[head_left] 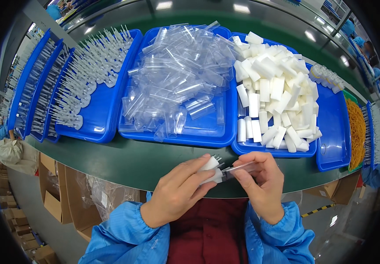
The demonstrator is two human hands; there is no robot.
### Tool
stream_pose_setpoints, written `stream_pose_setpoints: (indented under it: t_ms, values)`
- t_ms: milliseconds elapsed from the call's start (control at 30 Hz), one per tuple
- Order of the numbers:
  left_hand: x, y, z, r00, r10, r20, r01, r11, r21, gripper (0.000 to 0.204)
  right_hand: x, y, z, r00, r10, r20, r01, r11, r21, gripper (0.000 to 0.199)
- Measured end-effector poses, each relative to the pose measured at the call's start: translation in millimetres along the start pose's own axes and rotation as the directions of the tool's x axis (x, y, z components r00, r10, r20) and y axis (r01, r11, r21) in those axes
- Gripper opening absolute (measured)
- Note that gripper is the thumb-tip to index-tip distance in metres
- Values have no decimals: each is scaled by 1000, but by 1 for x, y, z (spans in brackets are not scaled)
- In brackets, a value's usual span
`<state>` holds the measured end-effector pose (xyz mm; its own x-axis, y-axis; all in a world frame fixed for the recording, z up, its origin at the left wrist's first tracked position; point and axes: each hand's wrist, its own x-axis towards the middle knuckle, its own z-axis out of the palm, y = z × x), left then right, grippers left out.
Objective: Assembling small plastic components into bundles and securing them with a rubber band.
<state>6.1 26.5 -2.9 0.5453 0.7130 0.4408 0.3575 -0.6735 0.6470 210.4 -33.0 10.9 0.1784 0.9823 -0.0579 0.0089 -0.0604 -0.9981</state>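
Near the table's front edge, my left hand (172,189) is closed around a white foam piece (210,164) with several thin grey tips poking out of its far end. Pinched between the thumb and fingers of my right hand (264,182) is a clear plastic sleeve (246,167). Its left end meets the white bundle in my left hand; whether it is around or only touching it, I cannot tell. Beyond my hands stand a blue tray (190,138) heaped with clear plastic sleeves (177,70) and another blue tray (269,153) of white foam pieces (264,90).
At the left, blue trays (106,112) hold many white thin-stemmed parts (86,70). To the right are a blue tray (333,145) with bundled clear parts (326,79) and a tray of yellow rubber bands (356,134). Cardboard boxes (73,193) stand below the green table (144,165).
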Motion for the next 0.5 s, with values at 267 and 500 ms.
stream_pose_setpoints:
  t_ms: [267, 500]
  values:
    - [-3, 5, -9, 984, -175, 35, 178, 950, -256, 32, 4, -5, 4, 974, -81, -210, 91, 995, 36, 30]
    - [-10, 10, -2, 926, -376, 48, 322, 715, -621, 27, 4, -9, 3, 994, -77, -82, 76, 997, -14, 28]
